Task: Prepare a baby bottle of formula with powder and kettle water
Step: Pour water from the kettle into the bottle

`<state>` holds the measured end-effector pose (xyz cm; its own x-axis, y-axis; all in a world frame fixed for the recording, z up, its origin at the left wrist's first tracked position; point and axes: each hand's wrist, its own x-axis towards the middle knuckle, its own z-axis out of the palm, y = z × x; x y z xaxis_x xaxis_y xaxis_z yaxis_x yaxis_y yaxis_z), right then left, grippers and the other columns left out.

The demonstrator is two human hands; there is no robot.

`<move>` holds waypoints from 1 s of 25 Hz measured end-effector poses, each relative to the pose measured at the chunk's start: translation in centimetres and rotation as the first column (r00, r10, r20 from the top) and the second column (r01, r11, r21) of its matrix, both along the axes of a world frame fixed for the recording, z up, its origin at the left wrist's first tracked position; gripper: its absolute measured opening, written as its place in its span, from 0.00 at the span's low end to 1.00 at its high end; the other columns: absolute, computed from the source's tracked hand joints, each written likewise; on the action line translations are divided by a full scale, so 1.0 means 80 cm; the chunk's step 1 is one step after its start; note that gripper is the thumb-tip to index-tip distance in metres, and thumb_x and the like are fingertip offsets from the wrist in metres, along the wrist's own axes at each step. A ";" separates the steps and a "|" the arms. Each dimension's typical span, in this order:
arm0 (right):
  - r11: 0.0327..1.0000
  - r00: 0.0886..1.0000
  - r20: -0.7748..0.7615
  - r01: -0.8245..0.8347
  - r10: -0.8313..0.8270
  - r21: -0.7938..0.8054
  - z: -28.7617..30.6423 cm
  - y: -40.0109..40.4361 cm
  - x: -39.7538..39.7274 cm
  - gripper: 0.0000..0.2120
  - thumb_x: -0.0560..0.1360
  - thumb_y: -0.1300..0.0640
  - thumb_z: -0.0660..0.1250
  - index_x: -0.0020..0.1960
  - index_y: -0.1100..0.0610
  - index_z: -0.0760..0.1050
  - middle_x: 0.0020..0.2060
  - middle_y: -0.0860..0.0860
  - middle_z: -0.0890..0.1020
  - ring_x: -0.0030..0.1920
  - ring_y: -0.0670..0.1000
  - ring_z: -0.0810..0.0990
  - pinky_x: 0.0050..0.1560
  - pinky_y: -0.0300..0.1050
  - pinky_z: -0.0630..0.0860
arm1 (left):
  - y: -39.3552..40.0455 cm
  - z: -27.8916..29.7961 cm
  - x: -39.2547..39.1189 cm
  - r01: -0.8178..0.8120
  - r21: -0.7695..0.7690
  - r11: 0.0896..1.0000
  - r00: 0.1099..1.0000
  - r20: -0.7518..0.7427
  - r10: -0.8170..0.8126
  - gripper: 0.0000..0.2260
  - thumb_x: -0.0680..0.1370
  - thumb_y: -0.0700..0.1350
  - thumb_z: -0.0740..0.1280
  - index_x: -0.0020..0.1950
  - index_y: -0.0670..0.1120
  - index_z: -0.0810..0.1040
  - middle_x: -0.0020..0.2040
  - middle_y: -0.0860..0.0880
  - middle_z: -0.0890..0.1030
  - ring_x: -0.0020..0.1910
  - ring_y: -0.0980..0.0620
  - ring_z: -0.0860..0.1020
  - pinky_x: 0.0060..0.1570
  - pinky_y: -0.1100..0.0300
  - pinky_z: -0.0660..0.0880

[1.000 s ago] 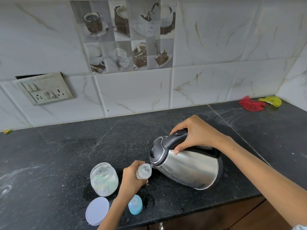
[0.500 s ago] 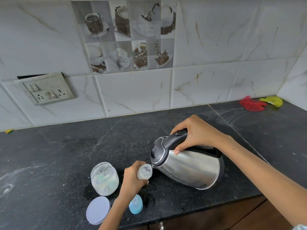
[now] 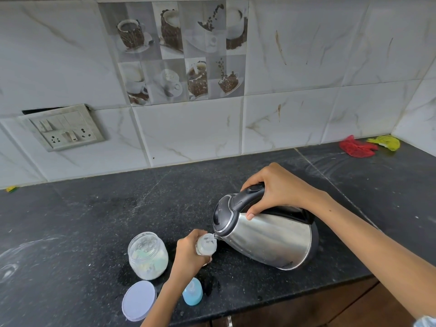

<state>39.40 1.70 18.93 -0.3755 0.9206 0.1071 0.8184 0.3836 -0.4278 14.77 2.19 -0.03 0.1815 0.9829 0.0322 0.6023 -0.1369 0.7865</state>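
on the black bench (image 3: 82, 220), near the front edge, the left hand (image 3: 190, 253) wraps its fingers round the upright baby bottle (image 3: 206, 245). right of it, the right hand (image 3: 276, 188) clenches the tilted steel kettle (image 3: 269, 234) by its handle, spout touching the bottle mouth. no writing readable.

kettle (image 3: 269, 234) tipped slightly further toward bottle (image 3: 206, 244), base raised a little more off countertop (image 3: 94, 220)

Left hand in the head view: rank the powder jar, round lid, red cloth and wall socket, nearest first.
From the left hand, which holds the bottle:
1. Powder jar, just to its left.
2. Round lid, lower left by the counter edge.
3. Wall socket, upper left on the tiles.
4. Red cloth, far right corner.
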 end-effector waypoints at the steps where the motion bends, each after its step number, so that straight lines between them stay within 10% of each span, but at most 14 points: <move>1: 1.000 1.000 0.001 -0.001 0.001 -0.003 0.001 0.000 0.000 0.25 0.55 0.40 0.80 0.50 0.48 0.83 0.39 0.41 0.86 0.41 0.40 0.82 0.46 0.45 0.78 | 0.000 0.000 0.000 0.001 0.003 1.000 1.000 -0.002 -0.001 0.25 0.60 0.36 0.79 0.54 0.47 0.78 0.48 0.53 0.82 0.47 0.58 0.78 0.40 0.78 0.69; 25: 1.000 0.986 -0.167 0.020 -0.020 -0.003 -0.018 0.003 0.018 0.24 0.54 0.38 0.79 0.48 0.44 0.83 0.40 0.36 0.85 0.42 0.36 0.82 0.44 0.36 0.77 | 0.000 -0.004 0.002 -0.009 -0.024 1.000 0.989 0.145 0.012 0.24 0.59 0.37 0.80 0.50 0.53 0.77 0.48 0.54 0.83 0.49 0.57 0.80 0.47 0.66 0.76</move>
<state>40.85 1.93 17.51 -0.3339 0.9279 0.1657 0.7431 0.3672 -0.5595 14.94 2.15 -0.35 0.1659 0.9855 0.0350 0.4826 -0.1121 0.8686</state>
